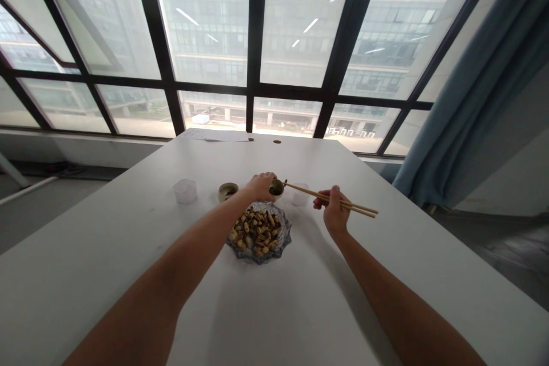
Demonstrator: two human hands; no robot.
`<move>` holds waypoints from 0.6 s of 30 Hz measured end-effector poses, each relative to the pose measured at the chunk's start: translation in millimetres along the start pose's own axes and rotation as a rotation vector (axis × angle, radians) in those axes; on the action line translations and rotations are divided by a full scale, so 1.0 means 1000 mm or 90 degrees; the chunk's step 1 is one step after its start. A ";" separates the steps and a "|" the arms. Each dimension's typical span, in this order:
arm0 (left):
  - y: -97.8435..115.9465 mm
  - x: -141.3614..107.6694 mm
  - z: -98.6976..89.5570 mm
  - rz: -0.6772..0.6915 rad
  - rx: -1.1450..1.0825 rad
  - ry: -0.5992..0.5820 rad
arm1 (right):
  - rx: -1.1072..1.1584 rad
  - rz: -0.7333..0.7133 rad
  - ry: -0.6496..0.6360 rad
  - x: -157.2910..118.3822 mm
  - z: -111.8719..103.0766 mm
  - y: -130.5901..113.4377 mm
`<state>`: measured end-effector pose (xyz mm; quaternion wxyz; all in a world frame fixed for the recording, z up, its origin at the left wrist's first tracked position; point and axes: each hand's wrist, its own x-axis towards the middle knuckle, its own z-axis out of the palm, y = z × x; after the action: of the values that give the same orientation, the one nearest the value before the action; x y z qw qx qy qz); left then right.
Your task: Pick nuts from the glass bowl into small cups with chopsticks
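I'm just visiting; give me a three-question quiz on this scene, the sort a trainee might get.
1. Which hand holds the chopsticks?
2. True or false: food pieces lie in the glass bowl.
3. The chopstick tips are nearest to: (A) the blue curtain; (B) the small green cup at the left hand; (C) the papers.

Key: 1. The right hand. 2. True. 3. B.
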<state>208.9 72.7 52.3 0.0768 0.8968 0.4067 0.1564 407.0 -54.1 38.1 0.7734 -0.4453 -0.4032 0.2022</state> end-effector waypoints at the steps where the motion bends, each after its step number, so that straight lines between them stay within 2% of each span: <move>1: 0.000 -0.001 0.001 0.009 0.006 0.006 | -0.003 -0.001 -0.001 -0.001 0.000 0.000; 7: -0.004 0.003 0.004 -0.003 0.001 -0.007 | -0.007 -0.001 -0.008 -0.004 0.002 -0.001; 10: -0.009 0.003 -0.002 -0.039 -0.030 -0.047 | -0.007 0.006 -0.013 -0.005 0.003 -0.001; 12: -0.018 -0.004 -0.010 -0.032 -0.029 -0.048 | -0.006 0.011 -0.012 -0.005 0.003 -0.002; 15: -0.042 -0.032 -0.021 -0.018 -0.008 0.026 | -0.006 0.010 -0.013 -0.005 0.004 -0.002; 18: -0.074 -0.073 -0.026 -0.086 -0.005 0.149 | -0.003 0.013 -0.017 -0.006 0.004 -0.001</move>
<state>103.0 66.6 41.2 0.0426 0.8426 0.4719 0.2560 399.8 -56.5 37.0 0.7648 -0.4485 -0.4095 0.2149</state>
